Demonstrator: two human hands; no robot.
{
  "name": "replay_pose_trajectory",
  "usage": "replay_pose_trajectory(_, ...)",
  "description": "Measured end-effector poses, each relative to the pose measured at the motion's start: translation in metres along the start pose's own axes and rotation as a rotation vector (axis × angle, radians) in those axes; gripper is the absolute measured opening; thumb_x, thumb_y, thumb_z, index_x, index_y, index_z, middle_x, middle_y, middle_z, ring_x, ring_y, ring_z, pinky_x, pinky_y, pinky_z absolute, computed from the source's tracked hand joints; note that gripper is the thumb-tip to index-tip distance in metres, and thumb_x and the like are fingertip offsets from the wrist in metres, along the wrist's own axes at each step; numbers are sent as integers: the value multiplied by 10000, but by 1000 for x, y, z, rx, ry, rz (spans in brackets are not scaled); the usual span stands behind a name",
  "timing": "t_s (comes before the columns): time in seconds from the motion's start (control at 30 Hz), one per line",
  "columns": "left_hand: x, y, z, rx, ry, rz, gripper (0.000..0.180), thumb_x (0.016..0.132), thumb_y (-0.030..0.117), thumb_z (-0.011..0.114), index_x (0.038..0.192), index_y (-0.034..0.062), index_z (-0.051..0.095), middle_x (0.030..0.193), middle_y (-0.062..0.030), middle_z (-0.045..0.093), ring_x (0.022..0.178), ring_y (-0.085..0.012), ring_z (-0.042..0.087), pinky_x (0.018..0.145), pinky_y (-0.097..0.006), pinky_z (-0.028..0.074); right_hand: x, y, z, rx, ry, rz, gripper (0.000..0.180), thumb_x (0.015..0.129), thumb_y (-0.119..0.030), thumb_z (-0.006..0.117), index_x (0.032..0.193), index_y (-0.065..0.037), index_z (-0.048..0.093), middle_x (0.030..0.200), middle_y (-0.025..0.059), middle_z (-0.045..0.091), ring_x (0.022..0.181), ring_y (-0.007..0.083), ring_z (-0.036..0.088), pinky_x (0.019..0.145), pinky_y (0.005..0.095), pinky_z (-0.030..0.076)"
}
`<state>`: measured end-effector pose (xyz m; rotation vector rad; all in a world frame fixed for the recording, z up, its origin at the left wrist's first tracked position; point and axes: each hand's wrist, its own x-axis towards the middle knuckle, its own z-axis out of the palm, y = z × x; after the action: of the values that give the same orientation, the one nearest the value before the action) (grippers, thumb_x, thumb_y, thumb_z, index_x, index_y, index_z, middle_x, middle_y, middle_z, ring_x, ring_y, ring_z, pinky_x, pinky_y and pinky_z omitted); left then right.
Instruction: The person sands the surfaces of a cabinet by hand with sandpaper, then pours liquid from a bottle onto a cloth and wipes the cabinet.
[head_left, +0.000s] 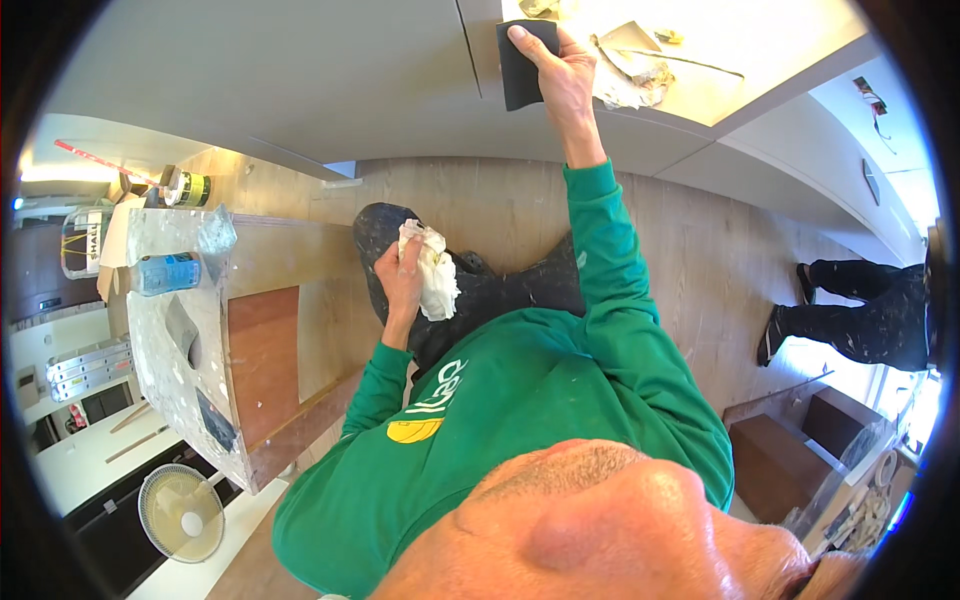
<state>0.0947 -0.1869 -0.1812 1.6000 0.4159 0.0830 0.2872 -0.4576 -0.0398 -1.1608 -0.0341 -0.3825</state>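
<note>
Two light, soft things: right hand presses flexible dark sanding sheet flat; left hand clenches white rag.

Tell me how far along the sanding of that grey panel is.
Done: cannot tell; the grey panel looks uniformly matte, with no plainly finished patch. In hand: the right hand presses a dark sanding sheet against the panel at its edge seam, while the left hand holds a crumpled white cloth low, away from the panel. Left: likely wiping down, since the cloth is not yet on the surface.
</note>
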Motion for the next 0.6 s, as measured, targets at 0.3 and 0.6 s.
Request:
replay_pose_trajectory(0.3,-7,-13,-5,-38,39,-66,227,950,178,718,879,-37,740,772,12,677,650,-51,559,580,-254,450,37,-23,18,-168,-29,-258,187,874,-190,822,950,-27,775,757,-19,723,661,39,619,572,234,492)
replay_pose_trajectory(0.6,12,-3,6,-20,-31,-2,232,959,185,711,849,-19,718,750,35,652,650,-31,526,565,-246,419,28,-1,4,-139,-37,-203,198,867,-152,823,989,-2,779,846,23,753,748,66,659,651,239,539)
